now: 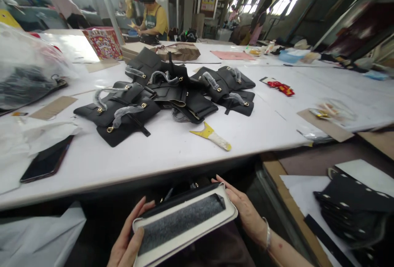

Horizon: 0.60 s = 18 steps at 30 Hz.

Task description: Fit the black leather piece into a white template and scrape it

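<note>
Low in front of the table I hold a black handbag [181, 222], tilted, between both hands. Its cream-edged face with a dark grey fuzzy panel is turned up to me. My left hand [131, 236] grips the left end, thumb on the cream border and fingers behind. At the right end my right hand [243, 209] is closed round the edge, its fingers partly hidden. Dark leather and small gold fittings show behind the face. On the table beyond lies a heap of black bag pieces [123, 115] with plastic-wrapped handles and gold clasps.
A yellow-and-white forked piece [212, 136] lies near the edge of the white table [172, 152]. A phone [47, 158] is at left, below a clear plastic bag [27, 66]. Black stacked pieces [353, 205] sit at right. A person in yellow [152, 19] works across the table.
</note>
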### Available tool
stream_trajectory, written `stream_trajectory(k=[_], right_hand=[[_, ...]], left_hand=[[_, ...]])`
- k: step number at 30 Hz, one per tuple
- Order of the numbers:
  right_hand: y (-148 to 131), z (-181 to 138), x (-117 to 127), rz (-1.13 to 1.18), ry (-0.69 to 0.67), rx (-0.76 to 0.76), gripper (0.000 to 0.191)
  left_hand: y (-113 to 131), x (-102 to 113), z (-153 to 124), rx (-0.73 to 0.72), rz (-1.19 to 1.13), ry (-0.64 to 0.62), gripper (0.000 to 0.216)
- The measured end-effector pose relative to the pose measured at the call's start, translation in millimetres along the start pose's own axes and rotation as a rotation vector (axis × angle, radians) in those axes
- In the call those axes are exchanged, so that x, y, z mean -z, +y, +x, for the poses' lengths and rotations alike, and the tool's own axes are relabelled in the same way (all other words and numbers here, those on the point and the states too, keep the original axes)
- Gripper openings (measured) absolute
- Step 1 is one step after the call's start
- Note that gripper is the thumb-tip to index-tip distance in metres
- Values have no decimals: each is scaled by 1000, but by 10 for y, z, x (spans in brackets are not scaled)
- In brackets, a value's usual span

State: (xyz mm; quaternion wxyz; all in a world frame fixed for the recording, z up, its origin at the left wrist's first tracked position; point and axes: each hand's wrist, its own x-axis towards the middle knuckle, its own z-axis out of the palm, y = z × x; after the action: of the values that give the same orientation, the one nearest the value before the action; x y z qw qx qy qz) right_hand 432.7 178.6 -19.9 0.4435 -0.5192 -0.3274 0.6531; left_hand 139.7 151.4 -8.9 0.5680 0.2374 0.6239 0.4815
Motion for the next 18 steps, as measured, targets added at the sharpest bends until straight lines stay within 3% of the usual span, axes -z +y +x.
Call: stream_trajectory(k=[3,6,9,11,13,15,18], right_hand=[[27,-74,-95,115,73,38,50],[114,-184,-132,251,166,92,48],[306,-268,-146,427,312,11,57],[486,-284,-197,483,393,-84,63],[672,-262,-302,516,410,-140,66],[827,-209,-436,574,394,-142,66],[964,-95,-601,635,381,-54,58]], left_hand=[[83,16,4,-77,46,-59,61],[165,86,-38,-285,275,-24,53],[209,71,-148,-672,596,-20,31],[215,-66,-239,-962,789,-125,20],[212,-308,-327,-1145,929,-277,18],[211,-606,-395,-1164,997,-401,14],[207,-1002,-438,-1024,1060,-502,7]])
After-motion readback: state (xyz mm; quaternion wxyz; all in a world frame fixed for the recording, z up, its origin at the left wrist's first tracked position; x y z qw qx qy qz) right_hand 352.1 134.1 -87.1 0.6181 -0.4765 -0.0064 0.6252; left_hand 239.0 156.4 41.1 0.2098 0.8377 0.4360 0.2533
